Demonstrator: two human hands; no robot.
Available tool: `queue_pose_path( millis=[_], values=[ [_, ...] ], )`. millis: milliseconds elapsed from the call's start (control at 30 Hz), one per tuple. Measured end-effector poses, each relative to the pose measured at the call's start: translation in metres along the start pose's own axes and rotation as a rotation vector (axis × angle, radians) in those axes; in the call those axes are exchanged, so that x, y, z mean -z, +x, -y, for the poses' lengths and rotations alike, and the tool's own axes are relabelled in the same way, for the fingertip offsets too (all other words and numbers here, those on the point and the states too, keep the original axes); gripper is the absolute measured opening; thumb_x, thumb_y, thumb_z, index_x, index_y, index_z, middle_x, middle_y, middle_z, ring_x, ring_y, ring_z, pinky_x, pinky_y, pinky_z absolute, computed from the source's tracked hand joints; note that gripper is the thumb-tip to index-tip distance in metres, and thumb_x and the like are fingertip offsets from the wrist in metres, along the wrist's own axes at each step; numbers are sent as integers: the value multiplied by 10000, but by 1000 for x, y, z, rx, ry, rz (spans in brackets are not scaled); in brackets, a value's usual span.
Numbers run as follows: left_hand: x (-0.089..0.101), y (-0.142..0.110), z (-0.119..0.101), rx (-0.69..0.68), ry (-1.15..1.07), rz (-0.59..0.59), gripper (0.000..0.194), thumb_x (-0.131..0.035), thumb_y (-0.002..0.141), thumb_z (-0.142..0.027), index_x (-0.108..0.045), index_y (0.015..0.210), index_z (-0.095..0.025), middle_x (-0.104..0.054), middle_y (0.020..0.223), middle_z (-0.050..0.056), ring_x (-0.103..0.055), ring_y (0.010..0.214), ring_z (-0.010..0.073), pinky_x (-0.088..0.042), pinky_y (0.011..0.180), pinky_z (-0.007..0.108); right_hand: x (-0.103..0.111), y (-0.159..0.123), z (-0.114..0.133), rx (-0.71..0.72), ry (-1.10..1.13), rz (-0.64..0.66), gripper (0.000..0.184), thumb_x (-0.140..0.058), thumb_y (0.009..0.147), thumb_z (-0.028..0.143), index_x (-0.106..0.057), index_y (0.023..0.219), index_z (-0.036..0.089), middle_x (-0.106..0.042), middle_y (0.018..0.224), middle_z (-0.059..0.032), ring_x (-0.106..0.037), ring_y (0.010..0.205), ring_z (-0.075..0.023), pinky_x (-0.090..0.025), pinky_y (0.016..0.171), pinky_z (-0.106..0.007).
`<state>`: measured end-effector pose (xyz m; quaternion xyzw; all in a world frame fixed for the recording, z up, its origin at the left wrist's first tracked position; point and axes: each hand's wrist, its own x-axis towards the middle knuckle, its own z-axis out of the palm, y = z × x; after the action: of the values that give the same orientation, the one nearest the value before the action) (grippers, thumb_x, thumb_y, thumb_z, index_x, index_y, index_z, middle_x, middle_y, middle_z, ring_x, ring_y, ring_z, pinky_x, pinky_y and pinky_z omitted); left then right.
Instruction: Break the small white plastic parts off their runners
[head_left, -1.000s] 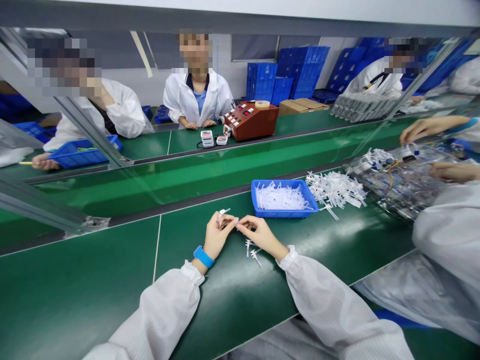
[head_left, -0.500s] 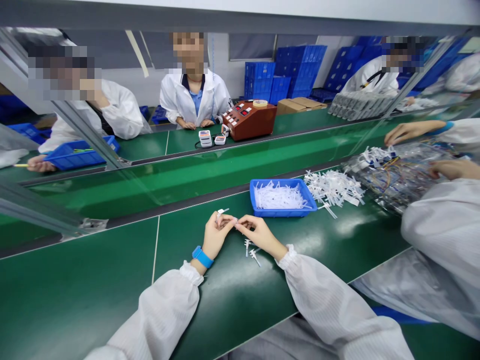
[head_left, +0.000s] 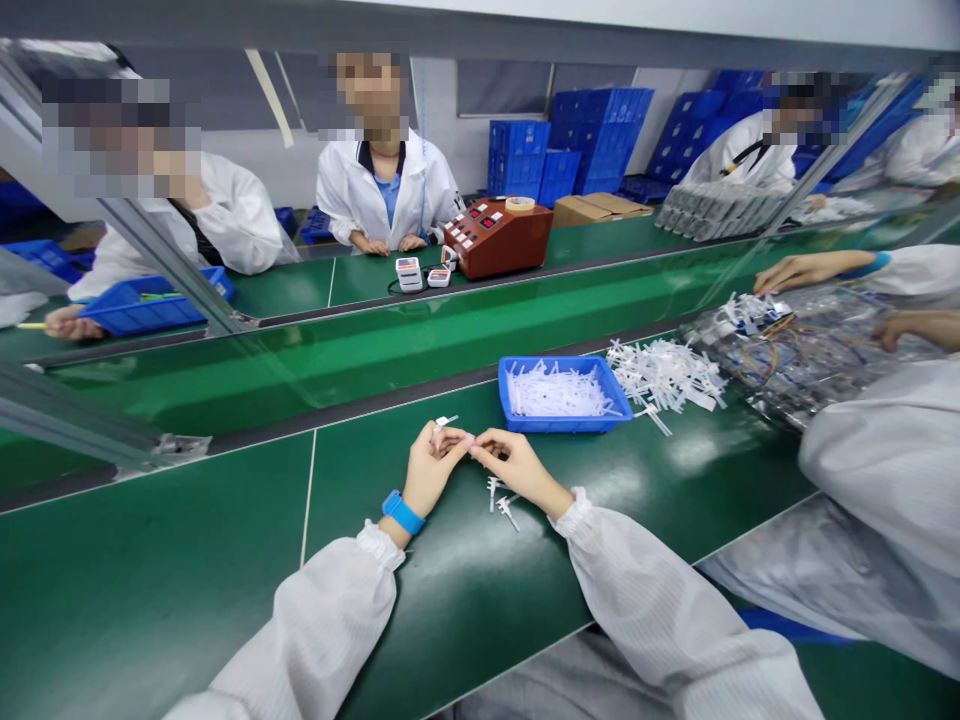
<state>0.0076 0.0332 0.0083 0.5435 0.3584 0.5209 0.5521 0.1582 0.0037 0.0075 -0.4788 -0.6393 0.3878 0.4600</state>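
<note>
My left hand (head_left: 430, 470), with a blue band at the wrist, is closed in a pinch. A small white plastic piece with a thin tube-like end (head_left: 444, 422) sticks out from its curled fingers. Fingertip to fingertip with it, my right hand (head_left: 519, 466) also pinches. Whatever lies between the meeting fingertips is too small and covered to name. Just below the right hand, a few white plastic pieces with clear tube ends (head_left: 508, 514) lie on the green bench (head_left: 480, 610). Beyond the hands stands a blue tray (head_left: 566, 425) of many small whitish translucent strips or tubes.
Right of the tray lies a heap of white plastic pieces (head_left: 667, 375). Farther right are clear bags with coloured wires (head_left: 795, 345), under a co-worker's hands (head_left: 814, 270). Across a raised green ledge, a brown control box (head_left: 499, 240) and several people occupy the opposite bench.
My hands keep the same fingertip-to-fingertip pinch, with hardly any movement. At the right, the co-worker's far hand has shifted slightly left, and the nearer one has drawn back right.
</note>
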Motion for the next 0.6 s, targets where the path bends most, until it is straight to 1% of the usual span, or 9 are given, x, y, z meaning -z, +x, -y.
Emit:
queue_pose_path(
  millis=[167, 333, 433, 533, 600],
  values=[
    [2, 0, 3, -15, 9, -15, 238, -721, 722, -242, -492, 749, -185, -700, 783, 21, -673, 765, 161, -535, 769, 315, 0, 0, 0, 6, -34, 12, 295, -567, 839, 438, -641, 788, 156, -625, 714, -24, -514, 620, -119, -393, 544, -233],
    [3, 0, 4, -28, 31, -24, 286, -729, 720, -245, -449, 693, -193, -706, 755, 18, -670, 745, 164, -529, 761, 324, -1, -1, 3, 23, -35, 24, 277, -559, 849, 416, -634, 799, 153, -609, 722, -21, -492, 614, -112, -386, 545, -234],
    [3, 0, 4, -21, 38, -15, 283, -723, 729, -246, -446, 697, -195, -704, 752, 16, -663, 735, 160, -526, 748, 318, -2, -1, 4, 33, -15, 26, 281, -542, 861, 422, -628, 807, 159, -594, 717, -12, -492, 613, -111, -391, 562, -237],
    [2, -1, 4, 4, -1, 0, 309, -727, 724, -253, -425, 690, -198, -696, 762, 14, -654, 732, 154, -518, 741, 307, -1, -1, 4, 43, 2, 35, 287, -530, 869, 427, -626, 809, 163, -593, 716, -10, -504, 624, -116, -399, 581, -242],
    [2, -1, 4, 8, -26, 13, 299, -737, 714, -274, -449, 715, -195, -686, 782, 14, -648, 751, 155, -508, 760, 306, -1, -1, 4, 52, 5, 38, 286, -526, 872, 425, -624, 808, 165, -605, 731, -15, -515, 638, -121, -406, 593, -244]
  ],
)
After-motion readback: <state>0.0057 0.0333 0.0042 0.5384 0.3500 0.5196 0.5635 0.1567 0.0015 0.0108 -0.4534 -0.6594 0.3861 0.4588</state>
